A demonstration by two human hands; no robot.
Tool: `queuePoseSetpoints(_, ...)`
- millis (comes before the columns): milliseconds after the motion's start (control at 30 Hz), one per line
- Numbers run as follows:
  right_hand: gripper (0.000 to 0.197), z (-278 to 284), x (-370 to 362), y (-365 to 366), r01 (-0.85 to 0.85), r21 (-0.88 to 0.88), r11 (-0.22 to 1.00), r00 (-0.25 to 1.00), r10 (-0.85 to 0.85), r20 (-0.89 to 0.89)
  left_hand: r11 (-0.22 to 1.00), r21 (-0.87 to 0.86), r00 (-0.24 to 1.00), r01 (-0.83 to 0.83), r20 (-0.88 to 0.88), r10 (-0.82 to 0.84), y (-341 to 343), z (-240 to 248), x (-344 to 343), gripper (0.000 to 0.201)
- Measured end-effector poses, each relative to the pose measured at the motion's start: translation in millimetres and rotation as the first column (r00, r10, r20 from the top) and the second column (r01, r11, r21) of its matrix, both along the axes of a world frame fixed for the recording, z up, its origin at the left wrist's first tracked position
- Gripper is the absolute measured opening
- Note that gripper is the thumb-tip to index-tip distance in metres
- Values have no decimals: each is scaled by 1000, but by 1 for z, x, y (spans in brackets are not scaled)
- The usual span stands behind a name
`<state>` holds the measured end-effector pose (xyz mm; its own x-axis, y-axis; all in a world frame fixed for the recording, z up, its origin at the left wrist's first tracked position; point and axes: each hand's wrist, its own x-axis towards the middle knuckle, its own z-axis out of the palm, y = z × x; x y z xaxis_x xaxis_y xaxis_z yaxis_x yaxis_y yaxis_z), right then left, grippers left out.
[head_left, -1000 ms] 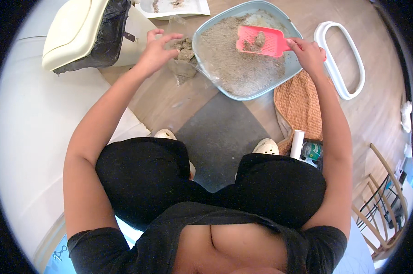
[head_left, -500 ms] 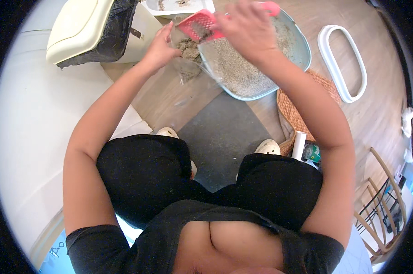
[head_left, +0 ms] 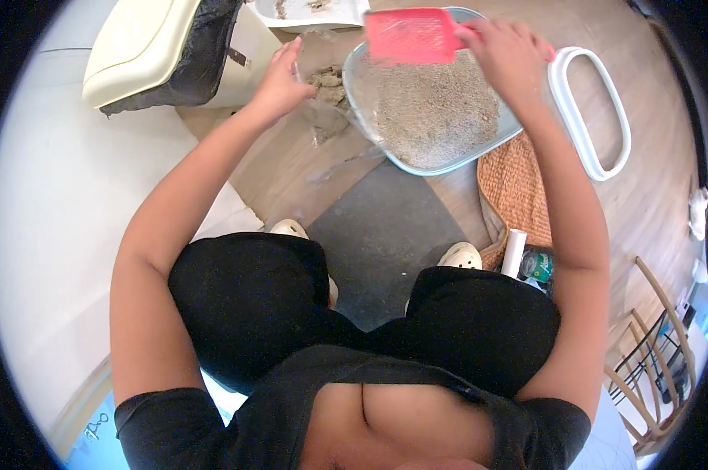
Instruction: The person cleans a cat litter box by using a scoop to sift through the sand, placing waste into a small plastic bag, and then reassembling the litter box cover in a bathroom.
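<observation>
A clear plastic bag [head_left: 326, 129] with grey-brown litter clumps [head_left: 332, 84] inside is gripped by my left hand [head_left: 275, 88], its thumb and fingers at the bag's mouth. My right hand [head_left: 510, 64] is closed around the handle of a pink slotted litter scoop [head_left: 410, 37], slightly blurred by motion. The scoop's blade is over the far part of a pale blue litter box [head_left: 440, 169] and looks free of clumps. Granular beige litter [head_left: 432, 113] covers the box's bottom. The bag is just left of the box, by its near-left rim.
Left stands a cream bin [head_left: 138, 48] with a black liner [head_left: 201, 59]. A white tray [head_left: 295, 22] lies beyond it. Rightward are a white oval frame [head_left: 556, 82], a woven orange mat [head_left: 518, 180], a white roll [head_left: 513, 252], a bottle [head_left: 538, 266] and a chair [head_left: 650, 376].
My right hand has carried the scoop rightward, away from the bag and over the litter box. The clumps seen on its blade are gone. My left hand has hardly moved.
</observation>
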<state>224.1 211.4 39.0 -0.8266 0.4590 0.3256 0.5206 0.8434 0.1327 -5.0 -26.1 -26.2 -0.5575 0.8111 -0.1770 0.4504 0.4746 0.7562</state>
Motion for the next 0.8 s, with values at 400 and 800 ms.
queuePoseSetpoints(400, 35, -65, 42, 109, 358, -36, 933, 876, -322, 360, 998, -58, 997, -6, 72, 10, 0, 14, 1, 90)
queuePoseSetpoints(800, 36, -98, -9, 151, 350, -74, 934, 847, -282, 451, 991, -134, 997, -1, 74, 11, -14, 21, 5, 92)
